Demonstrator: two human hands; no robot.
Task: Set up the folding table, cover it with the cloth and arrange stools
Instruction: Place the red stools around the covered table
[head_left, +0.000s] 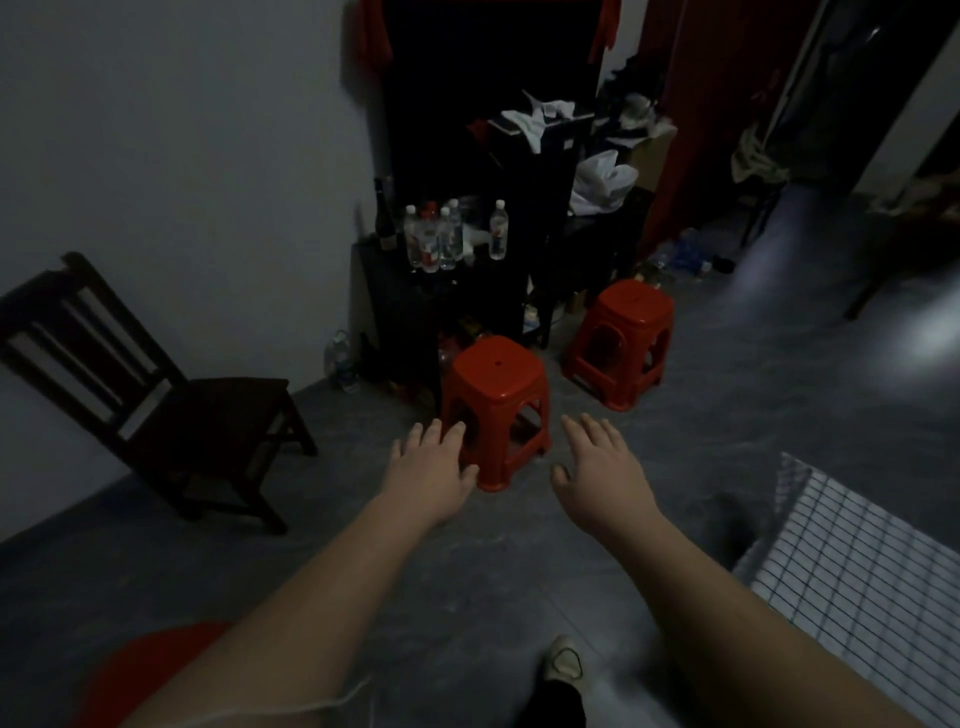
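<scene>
Two red plastic stools stand on the grey floor: a near stool (497, 384) straight ahead and a second stool (621, 340) behind it to the right. My left hand (431, 467) is stretched out with straight fingers, overlapping the near stool's lower left side. My right hand (597, 462) reaches out flat just right of that stool, holding nothing. At the right edge hangs a white cloth with a black grid (852, 566), draped over the table corner. Another red stool top (150, 670) shows at the bottom left under my arm.
A dark wooden chair (156, 400) stands at the left by the wall. A dark cabinet (441, 291) with several water bottles (441, 234) and piled clutter sits behind the stools. My foot (563, 660) is on the floor below.
</scene>
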